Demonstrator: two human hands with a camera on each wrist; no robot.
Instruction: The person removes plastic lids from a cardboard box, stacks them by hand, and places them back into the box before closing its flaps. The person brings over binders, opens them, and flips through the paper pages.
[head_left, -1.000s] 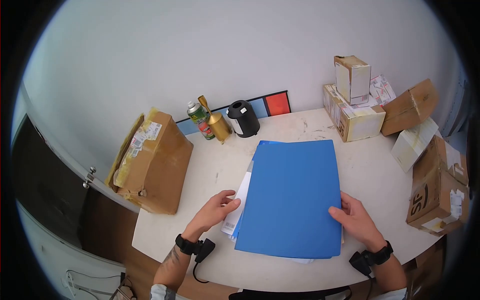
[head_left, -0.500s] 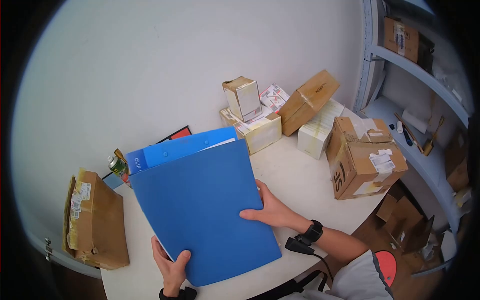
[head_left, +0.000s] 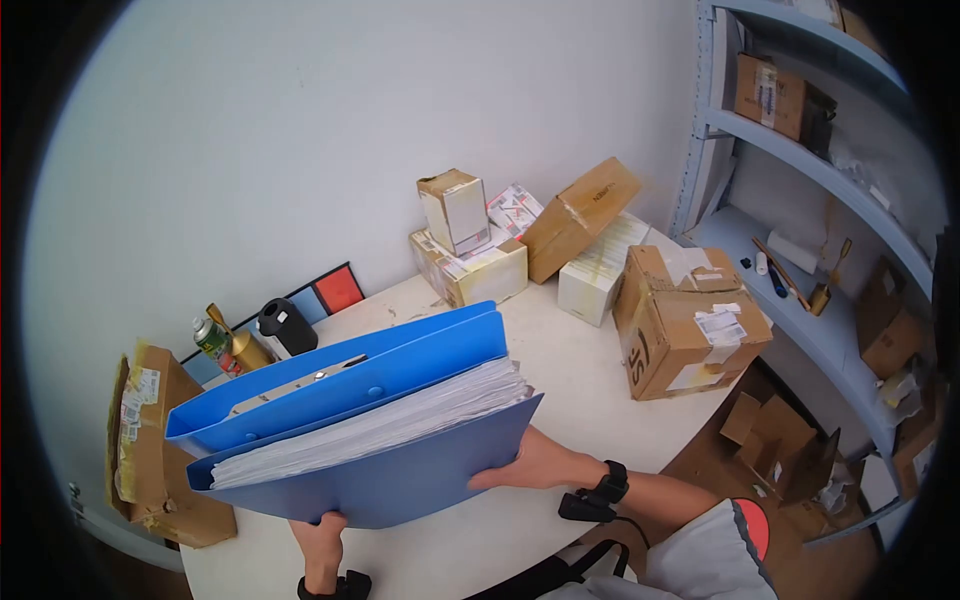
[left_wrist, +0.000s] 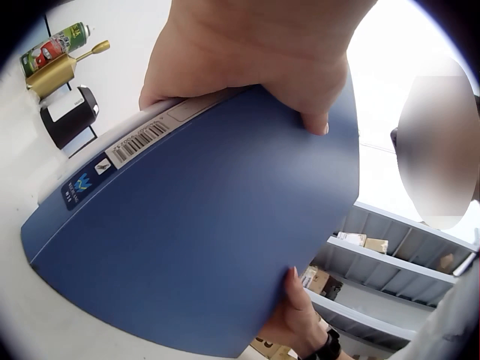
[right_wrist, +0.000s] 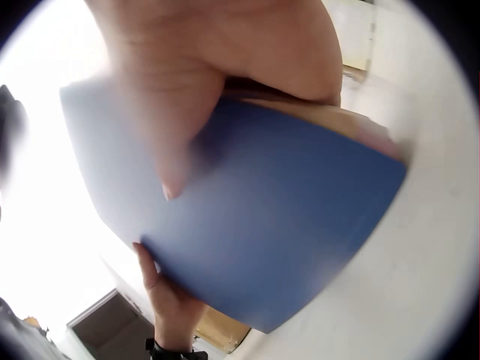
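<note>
Two blue file folders are held together, tilted up over the table. The nearer, darker folder (head_left: 380,480) bulges with a thick stack of white papers (head_left: 380,425). Behind it is a brighter blue clip folder (head_left: 430,345) with a metal clip inside. My left hand (head_left: 318,548) grips the lower left part, thumb on the darker cover; its fingers are hidden behind. My right hand (head_left: 535,460) holds the right side, thumb likewise on the cover. In the left wrist view, a barcode label (left_wrist: 139,142) shows along the darker folder's spine.
A large cardboard box (head_left: 165,440) stands at the table's left. Behind the folders are a spray can (head_left: 212,343), a gold-coloured pot (head_left: 248,352) and a black cylinder (head_left: 287,325). Several cartons, including an SF box (head_left: 690,325), line the right side, beside a shelving unit (head_left: 790,140).
Both hands have lifted the folders from the table and tilted their upper edges into view, showing the papers. The head view has turned right. The left hand has moved under the lower left edge.
</note>
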